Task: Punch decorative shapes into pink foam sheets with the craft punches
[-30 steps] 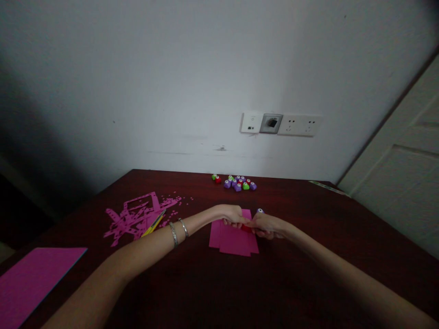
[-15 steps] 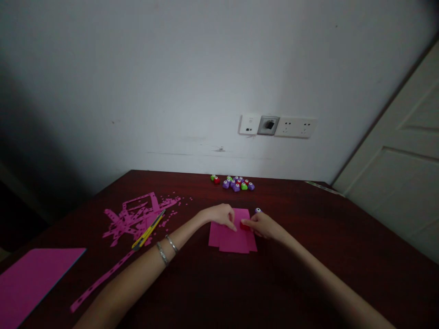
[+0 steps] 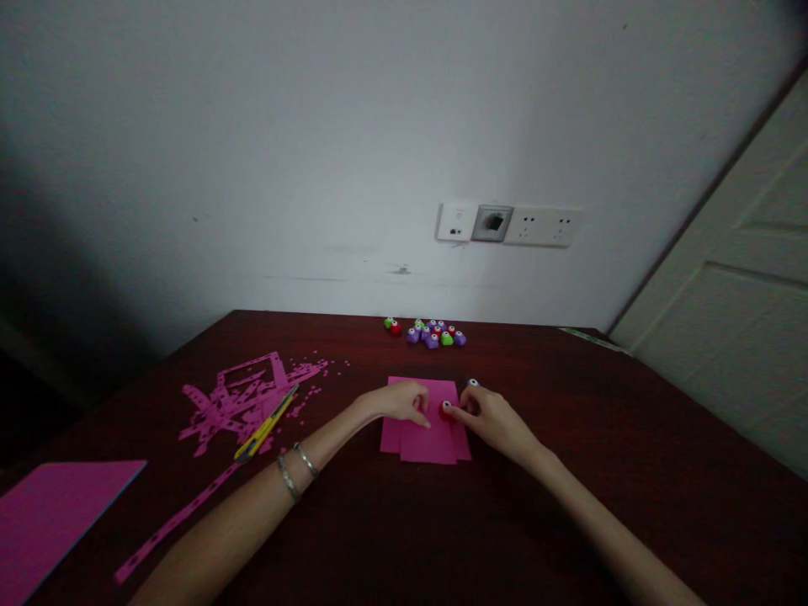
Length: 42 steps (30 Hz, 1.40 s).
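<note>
Two hands: both over the middle of the worktop (image 3: 404, 530), one at each side of a small stack of pink sheets (image 3: 429, 448).
Left hand (image 3: 401, 401): lies on the sheets' left part, thumb and forefinger parted, nothing seen in them.
Right hand (image 3: 496, 421): at the sheets' right edge, thumb and forefinger apart; the thumb tip is at the red figure, touching or just beside, I cannot tell.
Red figure (image 3: 446, 410): on the sheets, near their right edge, white eye upward.
Purple figure (image 3: 473, 384): just behind the right hand, partly hidden.
Other figures (image 3: 432, 341): purple, green and red, clustered near the worktop's back edge.
Pink scraps (image 3: 236, 406): heaped toward the left edge.
Yellow cutter (image 3: 262, 431): along the heap's right side.
Large pink sheet (image 3: 63, 513): at the front left corner.
</note>
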Each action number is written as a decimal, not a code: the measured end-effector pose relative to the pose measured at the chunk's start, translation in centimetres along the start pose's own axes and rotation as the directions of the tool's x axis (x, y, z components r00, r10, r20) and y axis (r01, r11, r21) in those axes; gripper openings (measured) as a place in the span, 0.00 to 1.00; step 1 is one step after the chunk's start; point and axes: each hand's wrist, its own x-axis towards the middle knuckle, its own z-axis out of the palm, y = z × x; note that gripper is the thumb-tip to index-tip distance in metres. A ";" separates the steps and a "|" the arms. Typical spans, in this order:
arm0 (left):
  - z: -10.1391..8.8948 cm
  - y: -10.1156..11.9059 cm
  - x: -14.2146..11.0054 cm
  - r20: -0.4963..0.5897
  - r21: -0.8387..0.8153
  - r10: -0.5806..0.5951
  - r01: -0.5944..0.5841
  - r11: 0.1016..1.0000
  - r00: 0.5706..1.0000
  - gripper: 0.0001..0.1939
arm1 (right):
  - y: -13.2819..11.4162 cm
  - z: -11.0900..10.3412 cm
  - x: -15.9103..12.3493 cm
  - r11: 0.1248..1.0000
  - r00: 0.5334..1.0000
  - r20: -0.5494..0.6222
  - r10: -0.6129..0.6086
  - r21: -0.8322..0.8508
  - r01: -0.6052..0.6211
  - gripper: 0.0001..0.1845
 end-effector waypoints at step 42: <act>0.3 -0.6 -0.1 0.000 -0.053 0.021 -0.021 0.998 1.000 0.15 | 4.7 -4.3 0.2 0.968 0.933 0.359 0.030 0.224 -0.117 0.18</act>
